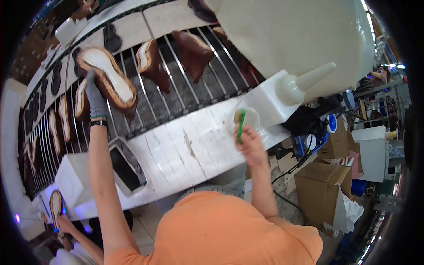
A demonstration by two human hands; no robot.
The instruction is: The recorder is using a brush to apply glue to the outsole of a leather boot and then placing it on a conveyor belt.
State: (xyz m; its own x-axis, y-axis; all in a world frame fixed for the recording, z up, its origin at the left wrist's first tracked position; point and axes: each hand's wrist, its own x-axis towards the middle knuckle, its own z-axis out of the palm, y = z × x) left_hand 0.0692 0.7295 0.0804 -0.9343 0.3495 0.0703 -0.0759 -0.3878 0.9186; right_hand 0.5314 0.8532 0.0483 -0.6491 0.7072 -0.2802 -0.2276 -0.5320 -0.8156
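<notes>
My left hand, in a grey glove, grips a dark brown shoe upper by its side. The shoe's underside faces up, showing a pale insole and a tan rim; it is held over a rack of metal bars. Closed around a green-handled brush is my right hand, slightly blurred. The brush head is at a small white cup on the bench edge. Beside the cup lies a large white squeeze bottle with a long nozzle.
More brown uppers rest on the metal bars. Black soles line the ledge behind. A white-framed dark panel stands by my left forearm. At lower left, another person's hand holds a shoe. Cardboard boxes stand right.
</notes>
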